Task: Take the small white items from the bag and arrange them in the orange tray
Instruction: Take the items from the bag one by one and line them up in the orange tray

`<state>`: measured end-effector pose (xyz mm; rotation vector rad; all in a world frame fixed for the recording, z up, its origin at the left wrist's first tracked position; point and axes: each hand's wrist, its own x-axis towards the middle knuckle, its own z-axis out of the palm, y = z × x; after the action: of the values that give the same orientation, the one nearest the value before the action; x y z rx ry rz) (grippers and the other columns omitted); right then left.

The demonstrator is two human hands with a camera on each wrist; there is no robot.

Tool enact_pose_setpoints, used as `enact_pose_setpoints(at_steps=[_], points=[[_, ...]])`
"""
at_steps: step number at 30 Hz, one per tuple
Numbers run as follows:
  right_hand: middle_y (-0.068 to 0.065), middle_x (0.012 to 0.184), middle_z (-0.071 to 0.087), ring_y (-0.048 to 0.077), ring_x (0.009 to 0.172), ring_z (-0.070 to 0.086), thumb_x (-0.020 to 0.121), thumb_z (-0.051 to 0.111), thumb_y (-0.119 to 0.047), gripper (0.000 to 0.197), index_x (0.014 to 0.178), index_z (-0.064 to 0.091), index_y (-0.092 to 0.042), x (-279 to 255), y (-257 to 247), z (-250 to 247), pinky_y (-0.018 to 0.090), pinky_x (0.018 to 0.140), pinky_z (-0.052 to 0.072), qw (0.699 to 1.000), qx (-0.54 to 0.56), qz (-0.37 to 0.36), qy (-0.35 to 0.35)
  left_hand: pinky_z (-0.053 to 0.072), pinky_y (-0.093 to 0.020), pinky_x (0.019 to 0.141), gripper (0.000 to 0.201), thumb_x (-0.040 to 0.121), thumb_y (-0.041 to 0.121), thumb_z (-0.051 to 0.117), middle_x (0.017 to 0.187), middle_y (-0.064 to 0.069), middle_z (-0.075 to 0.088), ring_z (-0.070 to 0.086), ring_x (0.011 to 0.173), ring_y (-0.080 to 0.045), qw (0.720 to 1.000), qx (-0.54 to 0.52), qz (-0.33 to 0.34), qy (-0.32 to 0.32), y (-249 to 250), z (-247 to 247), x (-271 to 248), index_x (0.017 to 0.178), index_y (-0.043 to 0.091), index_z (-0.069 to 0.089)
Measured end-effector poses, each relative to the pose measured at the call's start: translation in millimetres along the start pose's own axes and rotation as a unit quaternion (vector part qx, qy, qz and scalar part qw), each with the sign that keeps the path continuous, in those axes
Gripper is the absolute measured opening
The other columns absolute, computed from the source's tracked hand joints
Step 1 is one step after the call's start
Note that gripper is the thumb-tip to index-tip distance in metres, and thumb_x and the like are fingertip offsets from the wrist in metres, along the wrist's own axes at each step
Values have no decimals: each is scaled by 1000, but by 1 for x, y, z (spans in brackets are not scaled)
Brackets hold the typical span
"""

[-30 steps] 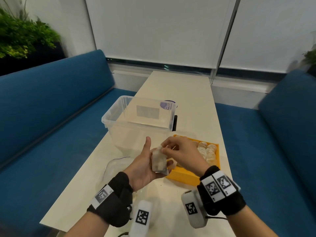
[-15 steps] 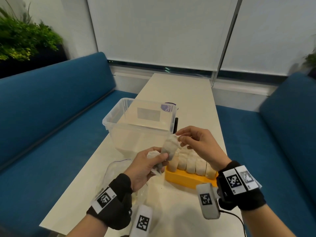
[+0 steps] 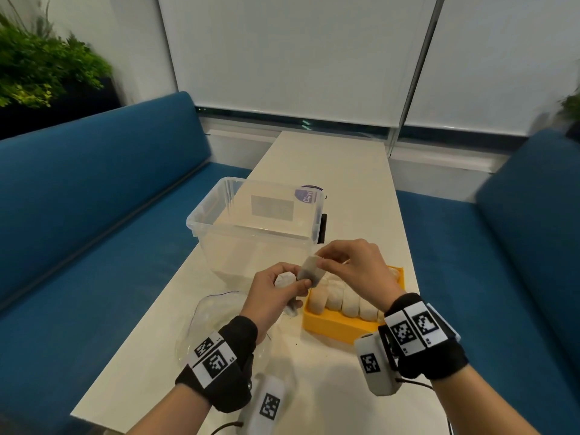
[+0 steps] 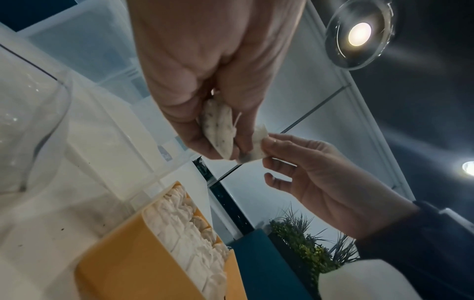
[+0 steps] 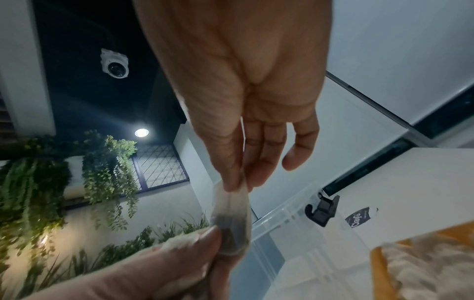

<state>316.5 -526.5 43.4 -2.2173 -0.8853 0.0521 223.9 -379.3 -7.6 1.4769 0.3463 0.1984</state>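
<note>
Your right hand (image 3: 351, 268) has lifted one small, soft white tea-bag sachet (image 3: 310, 272) higher by its top edge; left hand (image 3: 273, 296) grips another sachet (image 3: 285, 280) — light, crushable.

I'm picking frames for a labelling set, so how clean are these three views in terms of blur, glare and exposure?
Head view: evenly lit and mostly sharp, edges bent by the wide lens; the orange tray reads clearly. Left wrist view: ceiling lamp flares with streaks, room dark, left hand close and soft. Right wrist view: the white item pinched by the right hand is smeared, as is the foreground thumb.
</note>
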Motion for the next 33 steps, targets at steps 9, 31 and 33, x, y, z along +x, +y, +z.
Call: enact_pose_setpoints(at_steps=[9,31,33], points=[[-3,89,70,11,85,60,85,67,-22,12,92,75,-16,24,45,0,20,74,44,993,-21,115,-20,55,-28,67,17,83,10,74,86,-7,68,64,71,-12,998,-46,-41,20,-9,-15,1,99,7,69],[8,103,68,28,97,62,85,66,-9,10,93,71,-9,50,90,58,40,87,53,918,-262,211,-209,55,-29,71,18,87,19,70,101,-12,70,67,84,-21,994,-49,-78,55,-22,-43,-14,102,9,68],[9,101,68,28,93,62,82,68,-11,6,87,71,-13,50,95,60,41,84,55,919,-268,208,-201,54,-28,69,21,90,23,66,105,-12,71,68,84,-20,992,-74,-91,55,-19,-41,-15,104,8,68]])
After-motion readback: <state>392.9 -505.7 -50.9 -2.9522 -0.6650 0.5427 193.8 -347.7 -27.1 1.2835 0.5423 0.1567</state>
